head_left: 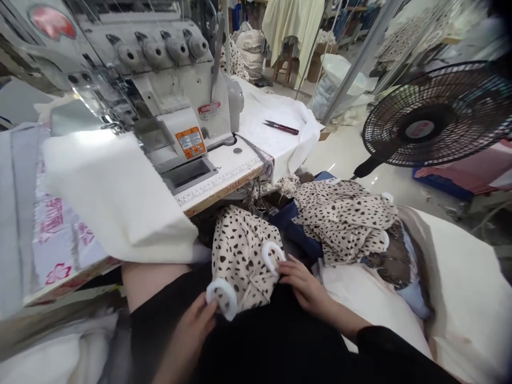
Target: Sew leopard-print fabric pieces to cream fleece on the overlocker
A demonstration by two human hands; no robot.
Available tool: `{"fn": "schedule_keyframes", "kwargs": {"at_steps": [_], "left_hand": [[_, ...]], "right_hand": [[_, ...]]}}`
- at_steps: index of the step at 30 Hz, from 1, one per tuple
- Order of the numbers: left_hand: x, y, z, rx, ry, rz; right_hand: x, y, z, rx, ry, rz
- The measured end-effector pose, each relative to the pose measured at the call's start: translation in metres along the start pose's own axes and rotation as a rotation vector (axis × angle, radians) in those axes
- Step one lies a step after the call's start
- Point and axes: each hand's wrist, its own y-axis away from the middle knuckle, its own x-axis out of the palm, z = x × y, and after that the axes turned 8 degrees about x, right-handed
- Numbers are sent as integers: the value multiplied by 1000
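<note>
A cream garment piece with dark spots (244,240) lies across my lap, and two white ring-shaped cuffs sit at its near openings. My left hand (196,317) pinches the edge of the left cuff (231,303) between thumb and fingers. At the right cuff (267,257), the fingers of my right hand (302,282) close on the rim and the spotted cloth beside it. The left forearm is somewhat blurred.
An overlock sewing machine (192,85) stands ahead on the left, white fabric (128,197) draped over its table. Thread snips (281,127) lie on white cloth behind. To my right are more spotted pieces (348,213) in a cloth-lined container (460,277) and a black fan (420,128).
</note>
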Motion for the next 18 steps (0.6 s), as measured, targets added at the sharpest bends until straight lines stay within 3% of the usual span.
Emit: {"fn": "schedule_keyframes", "kwargs": {"at_steps": [1, 3, 6, 9, 13, 18], "left_hand": [[2, 0, 4, -55, 86, -10], [8, -3, 8, -94, 208, -50], [17, -11, 10, -11, 258, -91], [22, -17, 13, 57, 248, -117], [25, -19, 14, 22, 262, -278], [28, -12, 4, -139, 314, -158]], "right_hand": [[2, 8, 0, 43, -27, 13], [6, 17, -2, 267, -129, -104], [11, 10, -11, 828, -508, -315], [13, -9, -24, 1147, -841, -219], [14, -33, -32, 1192, -973, -70], [15, -56, -20, 1090, -1094, -64]]}}
